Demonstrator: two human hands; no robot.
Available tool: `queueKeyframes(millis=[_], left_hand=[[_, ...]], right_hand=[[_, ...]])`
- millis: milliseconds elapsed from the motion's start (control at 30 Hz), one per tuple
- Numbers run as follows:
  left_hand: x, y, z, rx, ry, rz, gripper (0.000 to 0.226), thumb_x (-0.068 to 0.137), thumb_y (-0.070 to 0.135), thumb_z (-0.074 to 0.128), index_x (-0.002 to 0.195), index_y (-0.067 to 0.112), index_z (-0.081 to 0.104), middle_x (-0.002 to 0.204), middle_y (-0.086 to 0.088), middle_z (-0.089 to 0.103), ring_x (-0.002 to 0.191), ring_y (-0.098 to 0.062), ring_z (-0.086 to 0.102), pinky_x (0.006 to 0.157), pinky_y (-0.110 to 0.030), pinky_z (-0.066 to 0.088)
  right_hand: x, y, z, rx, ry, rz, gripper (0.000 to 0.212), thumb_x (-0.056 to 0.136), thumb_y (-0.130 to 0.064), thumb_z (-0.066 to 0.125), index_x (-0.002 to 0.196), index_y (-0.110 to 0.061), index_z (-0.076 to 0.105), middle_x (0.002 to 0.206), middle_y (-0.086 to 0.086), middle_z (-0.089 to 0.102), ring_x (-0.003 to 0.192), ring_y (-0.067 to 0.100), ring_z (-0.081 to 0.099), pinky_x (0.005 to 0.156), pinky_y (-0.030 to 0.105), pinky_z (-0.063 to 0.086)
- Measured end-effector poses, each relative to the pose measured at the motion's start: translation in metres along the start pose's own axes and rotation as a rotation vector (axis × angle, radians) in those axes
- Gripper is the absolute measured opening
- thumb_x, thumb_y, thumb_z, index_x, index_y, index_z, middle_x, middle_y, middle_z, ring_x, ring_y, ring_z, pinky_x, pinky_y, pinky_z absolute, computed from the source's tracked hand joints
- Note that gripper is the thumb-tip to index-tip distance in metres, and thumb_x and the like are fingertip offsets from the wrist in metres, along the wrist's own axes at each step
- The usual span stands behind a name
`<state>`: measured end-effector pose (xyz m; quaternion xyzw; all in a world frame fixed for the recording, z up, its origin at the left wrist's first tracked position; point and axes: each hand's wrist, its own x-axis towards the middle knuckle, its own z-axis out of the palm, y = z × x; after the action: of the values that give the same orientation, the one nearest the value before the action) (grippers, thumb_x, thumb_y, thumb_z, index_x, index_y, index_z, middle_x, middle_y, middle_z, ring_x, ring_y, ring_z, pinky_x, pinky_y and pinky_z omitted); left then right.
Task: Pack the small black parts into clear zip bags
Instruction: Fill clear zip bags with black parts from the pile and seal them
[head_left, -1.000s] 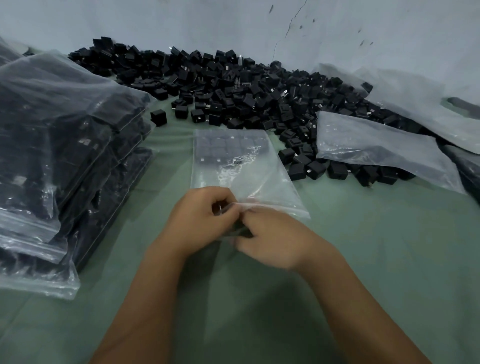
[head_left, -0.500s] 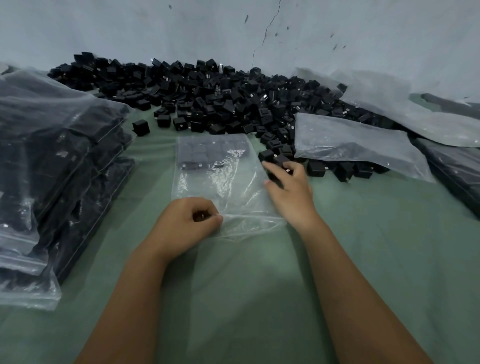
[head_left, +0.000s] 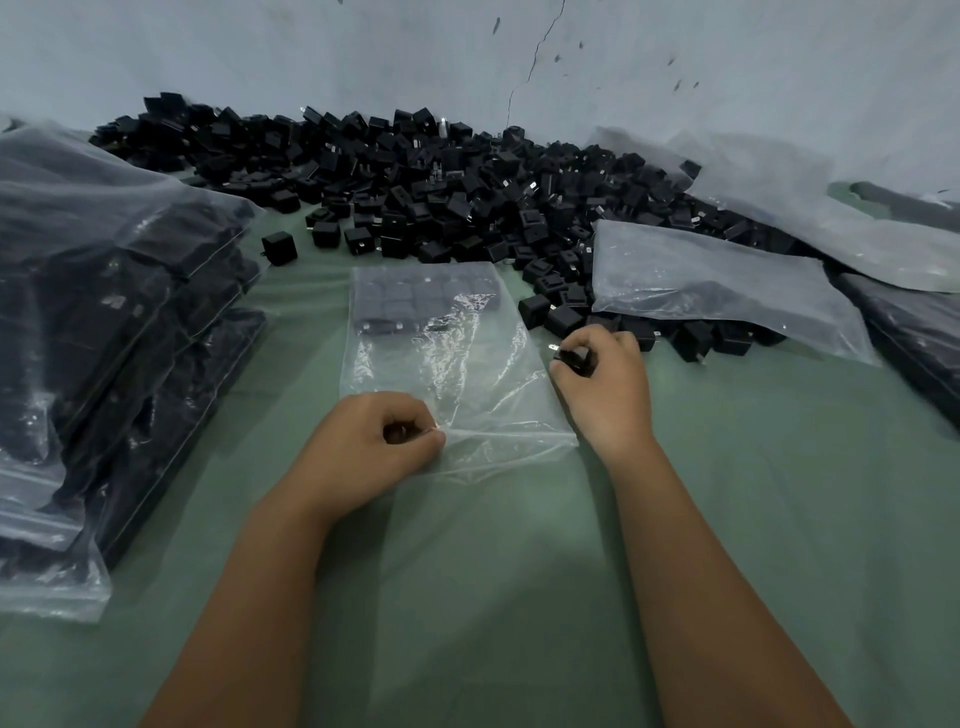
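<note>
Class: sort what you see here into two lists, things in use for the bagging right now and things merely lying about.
In use:
left hand
open zip bag
right hand
black part
loose pile

Lying about:
filled bags
empty bags
green cloth

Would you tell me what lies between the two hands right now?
In the head view, the clear zip bag lies between left hand and right hand.

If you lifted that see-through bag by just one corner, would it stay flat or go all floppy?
Probably floppy: the clear bag is thin and already wrinkled where the left hand pinches its edge. The few black parts at its far end would likely slide and drag that end down. It looks light, being mostly empty.
</note>
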<state>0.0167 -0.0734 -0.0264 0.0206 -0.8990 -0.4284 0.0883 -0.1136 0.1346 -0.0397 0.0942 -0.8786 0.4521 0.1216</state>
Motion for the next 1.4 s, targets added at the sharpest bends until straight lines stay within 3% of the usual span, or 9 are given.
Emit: queueKeyframes(millis=[133,267,367,633,800,1000,1167,1300,1400], left_hand=[[-0.001,0.001,0.0,-0.025,0.004,-0.015,0.016,0.072,0.035,0.063,0.065,0.022,0.067,0.063,0.003,0.063,0.062,-0.015,0.058,0.066,-0.035,0.049],[-0.001,0.001,0.0,-0.047,0.003,-0.028,0.016,0.072,0.035,0.063,0.065,0.022,0.068,0.063,0.003,0.063,0.059,-0.008,0.055,0.065,-0.034,0.049],[-0.001,0.001,0.0,-0.058,0.004,-0.036,0.016,0.072,0.035,0.064,0.065,0.022,0.068,0.063,0.003,0.064,0.059,-0.01,0.056,0.065,-0.034,0.049],[0.001,-0.002,0.002,-0.061,0.02,-0.04,0.019,0.084,0.014,0.072,0.066,0.019,0.069,0.064,0.001,0.065,0.06,-0.008,0.057,0.062,-0.026,0.046],[0.0,-0.002,0.002,-0.083,0.019,-0.059,0.02,0.085,0.013,0.072,0.065,0.019,0.069,0.063,0.001,0.066,0.058,-0.007,0.057,0.061,-0.024,0.045],[0.001,-0.001,0.003,-0.108,0.025,-0.087,0.02,0.085,0.014,0.07,0.065,0.017,0.068,0.061,0.001,0.065,0.055,-0.007,0.057,0.059,-0.022,0.045],[0.0,0.005,0.001,-0.208,0.006,-0.065,0.009,0.072,0.013,0.063,0.07,0.006,0.068,0.062,0.0,0.061,0.058,-0.01,0.054,0.059,-0.026,0.041],[-0.003,0.007,-0.004,-0.221,0.052,-0.013,0.029,0.06,0.005,0.05,0.08,0.001,0.07,0.078,-0.021,0.069,0.074,-0.03,0.066,0.068,-0.047,0.051],[-0.004,0.009,-0.004,-0.256,0.102,-0.005,0.013,0.072,0.008,0.058,0.074,0.011,0.071,0.074,-0.022,0.064,0.067,-0.023,0.055,0.065,-0.049,0.049]], right_hand=[[-0.002,0.002,-0.002,0.183,0.084,0.094,0.031,0.077,-0.019,0.076,0.096,-0.035,0.056,0.101,-0.009,0.056,0.081,-0.011,0.052,0.065,-0.001,0.037],[-0.003,0.003,-0.005,0.314,0.114,0.151,0.045,0.077,-0.015,0.077,0.118,-0.025,0.063,0.11,-0.011,0.056,0.093,-0.006,0.058,0.083,0.009,0.046],[-0.002,0.003,-0.005,0.374,0.136,0.175,0.039,0.076,-0.01,0.078,0.111,-0.024,0.066,0.115,-0.005,0.058,0.098,0.006,0.063,0.093,0.026,0.051],[-0.011,-0.008,-0.008,0.449,0.264,0.172,0.031,0.076,-0.019,0.076,0.103,-0.027,0.062,0.101,-0.008,0.066,0.092,0.011,0.063,0.088,0.034,0.053],[-0.022,-0.021,-0.009,0.389,0.313,0.015,0.042,0.081,-0.014,0.069,0.119,-0.028,0.061,0.107,-0.013,0.05,0.095,0.008,0.057,0.086,0.016,0.047],[-0.052,-0.053,-0.005,0.323,0.37,-0.331,0.033,0.073,-0.018,0.068,0.103,-0.02,0.054,0.097,-0.007,0.055,0.089,0.011,0.054,0.079,0.019,0.041],[-0.091,-0.079,0.023,0.288,0.121,-0.677,0.041,0.07,-0.012,0.066,0.108,-0.013,0.052,0.103,0.003,0.049,0.09,0.018,0.052,0.078,0.024,0.046],[-0.102,-0.082,0.032,0.198,-0.022,-0.686,0.029,0.073,-0.016,0.063,0.1,-0.014,0.054,0.11,0.0,0.039,0.086,0.014,0.053,0.069,0.023,0.052],[-0.1,-0.078,0.03,0.091,0.024,-0.661,0.029,0.074,-0.019,0.062,0.098,-0.014,0.047,0.108,0.0,0.041,0.08,0.014,0.052,0.058,0.023,0.05]])
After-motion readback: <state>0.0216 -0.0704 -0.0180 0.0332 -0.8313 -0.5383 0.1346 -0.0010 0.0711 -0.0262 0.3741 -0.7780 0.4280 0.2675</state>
